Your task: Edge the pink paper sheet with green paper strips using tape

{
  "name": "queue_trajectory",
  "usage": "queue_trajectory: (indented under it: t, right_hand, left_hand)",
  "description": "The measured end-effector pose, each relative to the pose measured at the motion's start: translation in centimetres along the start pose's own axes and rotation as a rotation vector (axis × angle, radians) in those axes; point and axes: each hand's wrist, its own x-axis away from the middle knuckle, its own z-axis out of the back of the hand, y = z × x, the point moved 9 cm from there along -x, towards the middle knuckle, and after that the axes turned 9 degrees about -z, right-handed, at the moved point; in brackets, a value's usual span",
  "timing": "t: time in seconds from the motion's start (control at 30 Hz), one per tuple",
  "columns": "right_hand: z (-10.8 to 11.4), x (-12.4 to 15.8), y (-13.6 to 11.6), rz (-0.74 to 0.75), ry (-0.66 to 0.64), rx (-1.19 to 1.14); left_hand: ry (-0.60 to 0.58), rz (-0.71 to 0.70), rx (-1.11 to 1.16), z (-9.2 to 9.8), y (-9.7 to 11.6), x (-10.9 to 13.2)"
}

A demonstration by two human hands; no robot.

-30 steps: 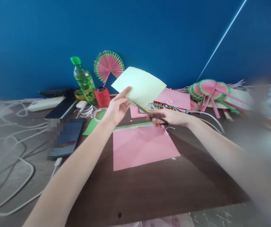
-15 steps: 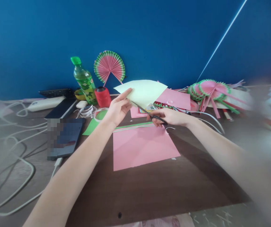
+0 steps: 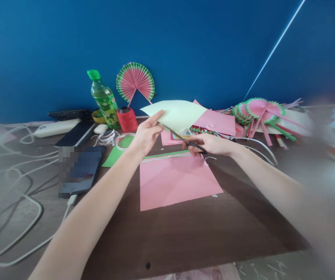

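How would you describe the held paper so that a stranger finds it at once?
Before the blue wall, over the middle of the brown table, the left hand holds up one sheet, with scissors in the right hand at its edge. It alone is pale yellow and lifted; neighbouring sheets are pink and lie flat.

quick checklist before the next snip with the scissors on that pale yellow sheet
1. Grip on paper: the left hand pinches the pale yellow sheet at its near edge: ok.
2. Grip on tool: the right hand holds the scissors by the handles: ok.
3. Blades at the sheet's lower edge: ok.
4. Blades open enough to bite: cannot tell.
5. Left fingertips away from the blade tip: cannot tell; they look close.
6. Sheet lifted off the pink sheet on the table: ok.
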Motion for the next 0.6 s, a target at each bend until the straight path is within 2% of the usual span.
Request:
queue_trajectory:
  t: [0.6]
  right_hand:
    - [-0.12, -0.02, 0.19, 0.008, -0.033, -0.015]
  left_hand:
    - [-0.006, 0.051, 0.009, -0.5, -0.35, 0.42]
